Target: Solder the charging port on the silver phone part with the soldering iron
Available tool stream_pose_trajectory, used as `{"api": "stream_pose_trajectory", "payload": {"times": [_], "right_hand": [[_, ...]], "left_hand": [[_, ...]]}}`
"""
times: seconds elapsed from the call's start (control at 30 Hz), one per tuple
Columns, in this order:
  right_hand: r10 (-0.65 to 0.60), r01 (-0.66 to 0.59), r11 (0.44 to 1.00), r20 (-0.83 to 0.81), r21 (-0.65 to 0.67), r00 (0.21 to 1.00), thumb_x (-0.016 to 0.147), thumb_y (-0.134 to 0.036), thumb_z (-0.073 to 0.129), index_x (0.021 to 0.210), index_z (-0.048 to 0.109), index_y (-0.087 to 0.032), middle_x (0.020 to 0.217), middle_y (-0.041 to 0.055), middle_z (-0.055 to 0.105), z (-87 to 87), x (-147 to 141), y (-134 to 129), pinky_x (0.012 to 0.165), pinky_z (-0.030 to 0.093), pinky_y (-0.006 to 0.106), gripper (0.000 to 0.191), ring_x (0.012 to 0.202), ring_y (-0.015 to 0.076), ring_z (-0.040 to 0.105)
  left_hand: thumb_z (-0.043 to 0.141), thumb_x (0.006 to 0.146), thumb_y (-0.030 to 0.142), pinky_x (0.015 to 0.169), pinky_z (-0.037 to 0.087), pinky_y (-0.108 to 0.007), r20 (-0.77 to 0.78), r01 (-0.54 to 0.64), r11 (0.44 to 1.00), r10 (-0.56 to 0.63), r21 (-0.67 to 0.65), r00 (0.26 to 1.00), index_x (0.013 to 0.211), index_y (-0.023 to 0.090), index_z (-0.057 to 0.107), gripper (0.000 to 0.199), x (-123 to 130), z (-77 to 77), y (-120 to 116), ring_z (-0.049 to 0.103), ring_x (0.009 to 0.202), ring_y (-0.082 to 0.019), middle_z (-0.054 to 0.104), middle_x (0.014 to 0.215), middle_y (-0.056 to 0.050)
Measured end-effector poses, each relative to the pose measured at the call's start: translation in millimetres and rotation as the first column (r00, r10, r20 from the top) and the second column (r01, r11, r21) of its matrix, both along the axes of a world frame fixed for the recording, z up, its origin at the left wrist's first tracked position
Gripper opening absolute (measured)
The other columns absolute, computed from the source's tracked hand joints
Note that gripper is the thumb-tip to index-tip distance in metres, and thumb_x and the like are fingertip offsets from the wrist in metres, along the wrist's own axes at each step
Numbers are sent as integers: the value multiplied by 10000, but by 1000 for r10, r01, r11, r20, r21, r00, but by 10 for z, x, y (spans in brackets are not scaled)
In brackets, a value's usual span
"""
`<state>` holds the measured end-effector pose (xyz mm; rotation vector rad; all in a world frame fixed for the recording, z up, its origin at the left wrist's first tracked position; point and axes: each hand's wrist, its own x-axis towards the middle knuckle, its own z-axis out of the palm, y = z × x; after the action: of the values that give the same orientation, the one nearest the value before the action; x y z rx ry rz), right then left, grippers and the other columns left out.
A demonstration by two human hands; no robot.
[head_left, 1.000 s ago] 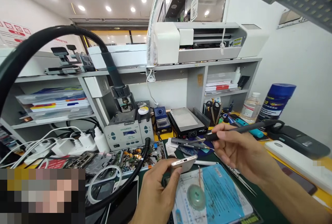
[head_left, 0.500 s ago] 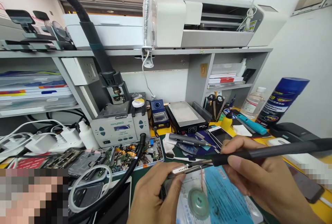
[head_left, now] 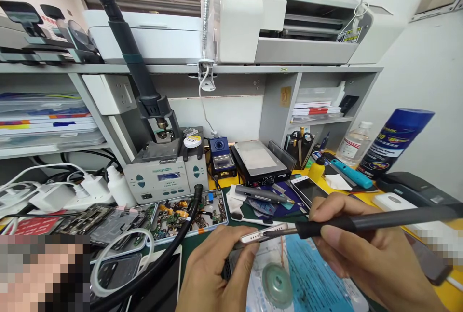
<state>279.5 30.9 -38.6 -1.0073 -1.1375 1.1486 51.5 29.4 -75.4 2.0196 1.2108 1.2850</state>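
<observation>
My left hand [head_left: 220, 268] grips a phone [head_left: 264, 234] edge-on between thumb and fingers, its pale bottom edge with small holes and a port facing up and right. My right hand [head_left: 354, 239] holds a slim black-handled tool [head_left: 334, 227] like a pen. The tool's thin metal tip meets the phone's right end at the edge; whether it touches the port I cannot tell. Below the phone, a round green disc [head_left: 278, 284] on a reddish cord is in front of a blue printed sheet [head_left: 318, 278].
A tray of small circuit parts [head_left: 195, 215] lies left of centre, with a black hose [head_left: 177, 242] crossing it. Behind stand a hot-air station [head_left: 170, 177], a soldering station [head_left: 222, 160] and a flat heating plate [head_left: 260, 157]. A blue spray can [head_left: 396, 141] stands at right.
The phone's edge has turned slightly more toward me, showing more of its holes. The tool has shifted slightly right and lower, and its tip now lies nearer the edge's right end.
</observation>
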Motion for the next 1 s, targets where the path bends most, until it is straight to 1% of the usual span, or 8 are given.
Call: {"api": "stream_pose_trajectory", "payload": {"times": [0.1, 0.17, 0.33, 0.47, 0.6, 0.7, 0.83, 1.0], "right_hand": [[-30, 30, 1000, -15, 1, 999, 690, -487, 929, 809, 722, -235, 614, 10, 647, -1, -17, -3, 374, 310, 247, 347, 359, 82, 456], [-53, 53, 999, -23, -4, 998, 678, -497, 935, 803, 722, -235, 602, 5, 643, 8, -37, -12, 376, 308, 245, 360, 362, 81, 449], [-41, 40, 999, -43, -23, 998, 670, -501, 938, 781, 723, -238, 527, -19, 585, 21, -63, -26, 377, 318, 242, 357, 363, 90, 446], [-56, 53, 998, -82, -41, 995, 634, -486, 960, 761, 722, -225, 564, -14, 610, 35, -86, -26, 374, 330, 237, 375, 359, 83, 442], [-44, 42, 999, -121, -24, 992, 667, -451, 948, 761, 722, -205, 593, -16, 625, 47, -111, -24, 378, 333, 210, 347, 366, 67, 449], [-35, 34, 999, -143, -9, 989, 685, -426, 944, 770, 724, -198, 609, -22, 630, 39, -119, -23, 384, 332, 191, 328, 371, 55, 466], [-42, 43, 999, -167, 3, 985, 670, -422, 959, 760, 728, -194, 625, -28, 635, 29, -131, -30, 391, 325, 176, 337, 366, 37, 474], [-44, 43, 999, -210, -10, 977, 648, -408, 974, 754, 730, -196, 679, -15, 673, 41, -156, -50, 389, 323, 165, 340, 369, 31, 488]], "left_hand": [[626, 976, 271, 746, 624, -280, 16, 6, 1000, -6, 3, 1000, 1082, 324, 756, 175, 9, 2, -3, 761, 862, -211, 800, 975, -10], [625, 977, 279, 741, 624, -285, 30, -1, 1000, 1, -10, 1000, 1071, 319, 760, 169, 21, 2, -6, 760, 855, -213, 799, 970, -16], [622, 975, 274, 742, 627, -299, 47, 0, 1000, 2, -27, 999, 1057, 303, 772, 173, 25, -1, -10, 757, 861, -229, 800, 975, -36], [622, 979, 287, 754, 621, -295, 30, 16, 999, -15, -29, 999, 1071, 297, 765, 171, 21, 3, -22, 752, 875, -225, 794, 977, -39], [597, 993, 251, 775, 586, -288, 82, -6, 997, 12, -71, 997, 1056, 261, 759, 174, 51, 28, -51, 735, 889, -214, 781, 974, -44], [597, 995, 237, 790, 560, -263, 99, -2, 996, 10, -87, 995, 1057, 259, 755, 171, 69, 34, -62, 726, 895, -190, 774, 976, -27], [602, 992, 236, 795, 552, -247, 115, -8, 997, 17, -78, 993, 1066, 279, 754, 174, 80, 13, -63, 724, 897, -175, 773, 979, -3], [602, 987, 221, 788, 564, -247, 106, -19, 999, 23, -39, 994, 1055, 270, 757, 177, 72, -7, -51, 731, 882, -180, 778, 969, -8]]}}
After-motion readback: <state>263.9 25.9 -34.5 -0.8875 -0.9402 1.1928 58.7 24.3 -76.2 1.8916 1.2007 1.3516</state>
